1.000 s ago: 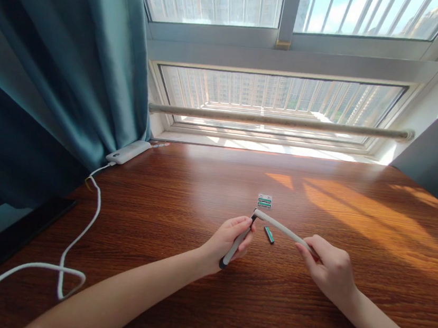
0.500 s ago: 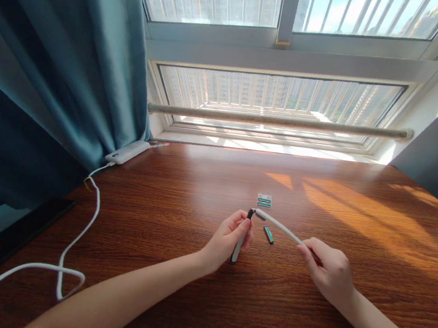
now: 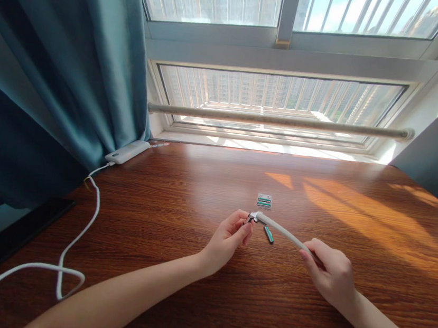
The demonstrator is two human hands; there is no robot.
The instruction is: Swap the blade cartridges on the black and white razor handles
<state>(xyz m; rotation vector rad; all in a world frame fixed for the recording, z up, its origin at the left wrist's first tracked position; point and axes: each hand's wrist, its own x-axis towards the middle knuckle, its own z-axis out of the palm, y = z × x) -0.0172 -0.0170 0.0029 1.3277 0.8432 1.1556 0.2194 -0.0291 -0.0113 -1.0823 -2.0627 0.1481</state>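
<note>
1. Indoors, a small cartridge case [image 3: 264,200] with green-striped blades lies flat on a brown wood-grain table [image 3: 186,298], whose surface is sunlit to the right of the case.
2. The person's left grip [image 3: 230,234], nearer the person than the cartridge case and to its left, is closed around a slim razor [image 3: 251,218], most of it hidden from view.
3. The right grip [image 3: 330,265], well to the right of the cartridge case and nearer the person, clasps a white brush [image 3: 284,231] by its handle end.
4. Just on the near side of the cartridge case, the brush's head reaches the razor's; whether they touch cannot be told.
5. A loose cartridge [image 3: 268,235] with a green strip lies slantwise near the cartridge case, toward the person and slightly right.
6. Well left of the cartridge case, a white device [image 3: 128,152] with a white cable [image 3: 95,212] sits beside a blue curtain [image 3: 79,35]; beyond the case, a rail [image 3: 280,121] crosses a window [image 3: 232,88].
</note>
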